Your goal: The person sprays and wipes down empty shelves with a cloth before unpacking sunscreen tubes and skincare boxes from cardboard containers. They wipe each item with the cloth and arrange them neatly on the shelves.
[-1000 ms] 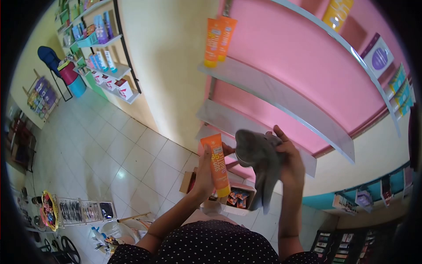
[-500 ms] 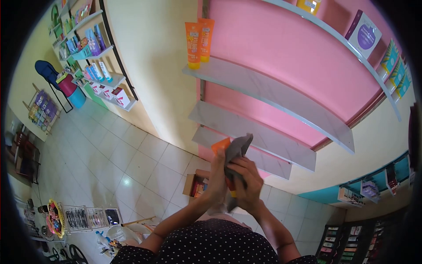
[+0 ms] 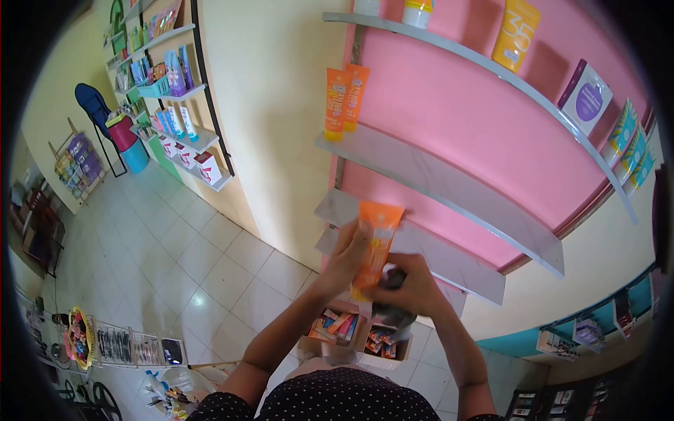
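My left hand (image 3: pixel 348 254) is closed round the left side of an orange tube (image 3: pixel 380 235), which stands almost upright with its yellow cap (image 3: pixel 359 292) at the bottom. Bunched in my right hand (image 3: pixel 415 284) is a dark grey cloth (image 3: pixel 394 309), blurred at its lower end; the fingers are beside the tube's lower part. Two similar orange tubes (image 3: pixel 335 105) stand at the left end of the marbled shelf (image 3: pixel 421 168).
Below my hands, two cardboard boxes (image 3: pixel 388 362) hold colourful packets. Yellow tube (image 3: pixel 516 35), a white-purple box (image 3: pixel 586 98) and teal tubes (image 3: pixel 625 140) stand on the top shelf. Stocked wall shelves (image 3: pixel 200 140) are at the left.
The orange tube, mostly covered by the cloth before, now shows its front. The cloth has moved down and right with my right hand. The view has shifted, showing more of the top shelf and boxes.
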Tool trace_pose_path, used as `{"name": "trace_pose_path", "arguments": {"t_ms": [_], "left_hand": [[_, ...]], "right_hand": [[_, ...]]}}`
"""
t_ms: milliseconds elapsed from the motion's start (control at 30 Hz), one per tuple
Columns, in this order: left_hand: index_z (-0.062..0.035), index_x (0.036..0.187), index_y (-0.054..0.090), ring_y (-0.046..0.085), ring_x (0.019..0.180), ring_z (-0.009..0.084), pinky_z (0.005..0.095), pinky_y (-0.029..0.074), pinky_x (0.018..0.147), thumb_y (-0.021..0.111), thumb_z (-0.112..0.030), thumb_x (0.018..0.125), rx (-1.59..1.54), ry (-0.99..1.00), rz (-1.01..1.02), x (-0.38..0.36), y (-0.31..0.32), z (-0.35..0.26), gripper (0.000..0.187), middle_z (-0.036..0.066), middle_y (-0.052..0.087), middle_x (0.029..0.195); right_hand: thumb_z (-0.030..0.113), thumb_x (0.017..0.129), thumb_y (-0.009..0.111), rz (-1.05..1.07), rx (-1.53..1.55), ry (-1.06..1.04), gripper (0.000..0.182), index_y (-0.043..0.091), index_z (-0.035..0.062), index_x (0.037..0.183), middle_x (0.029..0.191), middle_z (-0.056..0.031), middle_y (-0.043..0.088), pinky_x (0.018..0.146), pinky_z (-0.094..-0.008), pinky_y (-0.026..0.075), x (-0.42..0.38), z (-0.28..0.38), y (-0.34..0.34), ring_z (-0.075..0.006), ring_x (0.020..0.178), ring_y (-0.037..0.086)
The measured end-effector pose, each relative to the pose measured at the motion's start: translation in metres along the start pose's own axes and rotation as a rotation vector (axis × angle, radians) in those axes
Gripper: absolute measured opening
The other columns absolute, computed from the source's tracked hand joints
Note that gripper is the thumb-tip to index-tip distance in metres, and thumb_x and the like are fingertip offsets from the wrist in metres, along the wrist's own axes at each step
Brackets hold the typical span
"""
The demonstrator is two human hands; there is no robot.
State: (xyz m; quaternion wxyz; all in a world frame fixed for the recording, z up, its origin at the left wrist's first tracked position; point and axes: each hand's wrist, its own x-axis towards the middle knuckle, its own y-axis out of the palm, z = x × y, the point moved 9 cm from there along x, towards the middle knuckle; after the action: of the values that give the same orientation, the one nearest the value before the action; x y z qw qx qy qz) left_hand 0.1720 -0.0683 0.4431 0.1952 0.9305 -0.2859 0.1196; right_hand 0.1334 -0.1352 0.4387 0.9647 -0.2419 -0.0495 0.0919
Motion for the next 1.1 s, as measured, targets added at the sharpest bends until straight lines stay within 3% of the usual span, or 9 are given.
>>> {"name": "trace_pose_path", "arguments": {"t_ms": [33,100,167,267,333,433,800,1067,1100], "left_hand": [[-0.0004,0.103,0.045,0.04,0.107,0.0223,0.0384,0.027,0.093,0.025,-0.052,0.083,-0.002,0.01,-0.003,0.006,-0.008,-0.002,0.059,0.014,0.047,0.109],[0.0003,0.115,0.037,0.039,0.107,0.0179,0.0351,0.029,0.091,0.031,-0.046,0.084,0.279,0.359,-0.125,0.022,-0.039,-0.031,0.056,0.012,0.045,0.112],[0.0001,0.116,0.035,0.037,0.109,0.0183,0.0339,0.029,0.09,0.04,-0.036,0.084,0.377,0.386,-0.275,0.037,-0.072,-0.04,0.049,0.01,0.043,0.114],[0.0012,0.114,0.037,0.04,0.108,0.0225,0.0323,0.03,0.09,0.047,-0.026,0.082,0.519,0.403,-0.453,0.052,-0.112,-0.049,0.043,0.015,0.045,0.112],[0.0011,0.113,0.038,0.04,0.108,0.0233,0.0327,0.03,0.09,0.049,-0.023,0.081,0.538,0.401,-0.472,0.057,-0.122,-0.052,0.042,0.016,0.045,0.112],[0.0011,0.112,0.038,0.04,0.108,0.0239,0.0334,0.03,0.09,0.05,-0.019,0.079,0.564,0.388,-0.498,0.06,-0.133,-0.052,0.04,0.016,0.045,0.111],[0.0006,0.111,0.04,0.041,0.107,0.0245,0.034,0.03,0.09,0.05,-0.017,0.078,0.543,0.313,-0.514,0.057,-0.146,-0.034,0.039,0.015,0.048,0.107],[0.0,0.11,0.041,0.042,0.105,0.0235,0.0334,0.031,0.089,0.053,-0.017,0.076,0.566,0.313,-0.55,0.046,-0.16,-0.018,0.039,0.014,0.049,0.106],[0.0,0.11,0.041,0.042,0.105,0.0235,0.0334,0.031,0.089,0.053,-0.017,0.076,0.56,0.279,-0.564,0.041,-0.165,-0.011,0.039,0.014,0.049,0.106]], "right_hand": [[0.015,0.06,0.068,-0.019,-0.051,0.048,0.028,0.058,0.0,0.082,0.063,-0.0061,0.058,0.05,-0.0219,0.043,0.01,0.0,-0.006,-0.007,0.054,0.054],[0.011,0.061,0.067,-0.187,0.071,0.042,0.024,0.058,0.0006,0.081,0.062,-0.0052,0.058,0.05,-0.0221,0.044,0.04,0.001,-0.035,-0.0073,0.055,0.055],[0.009,0.061,0.066,-0.327,-0.008,-0.234,0.022,0.058,0.0005,0.08,0.063,-0.0049,0.058,0.05,-0.0226,0.044,0.076,0.03,-0.069,-0.0095,0.055,0.056],[0.012,0.06,0.067,-0.301,0.035,-0.182,0.024,0.059,0.0008,0.079,0.065,-0.006,0.06,0.053,-0.0245,0.045,0.133,0.031,-0.09,-0.0123,0.058,0.058],[0.016,0.059,0.068,-0.426,-0.322,-0.286,0.027,0.06,0.0017,0.081,0.068,-0.0073,0.061,0.057,-0.0264,0.046,0.162,0.029,-0.097,-0.0149,0.061,0.059],[0.019,0.058,0.068,-0.421,-0.368,-0.227,0.029,0.061,0.0026,0.081,0.071,-0.0082,0.061,0.06,-0.0267,0.046,0.18,0.018,-0.088,-0.015,0.063,0.059],[0.013,0.061,0.067,-0.316,-0.33,-0.161,0.028,0.059,-0.0029,0.083,0.074,-0.0073,0.061,0.061,-0.0227,0.046,0.183,0.018,-0.081,-0.0116,0.064,0.058],[0.023,0.055,0.071,-0.376,-0.351,-0.082,0.037,0.06,-0.0005,0.081,0.072,-0.0088,0.061,0.061,-0.0256,0.046,0.186,0.003,-0.092,-0.0156,0.064,0.058],[0.027,0.053,0.072,-0.424,-0.373,-0.251,0.042,0.06,-0.0001,0.082,0.074,-0.0092,0.06,0.062,-0.0258,0.046,0.178,0.015,-0.096,-0.0167,0.064,0.058]]}}
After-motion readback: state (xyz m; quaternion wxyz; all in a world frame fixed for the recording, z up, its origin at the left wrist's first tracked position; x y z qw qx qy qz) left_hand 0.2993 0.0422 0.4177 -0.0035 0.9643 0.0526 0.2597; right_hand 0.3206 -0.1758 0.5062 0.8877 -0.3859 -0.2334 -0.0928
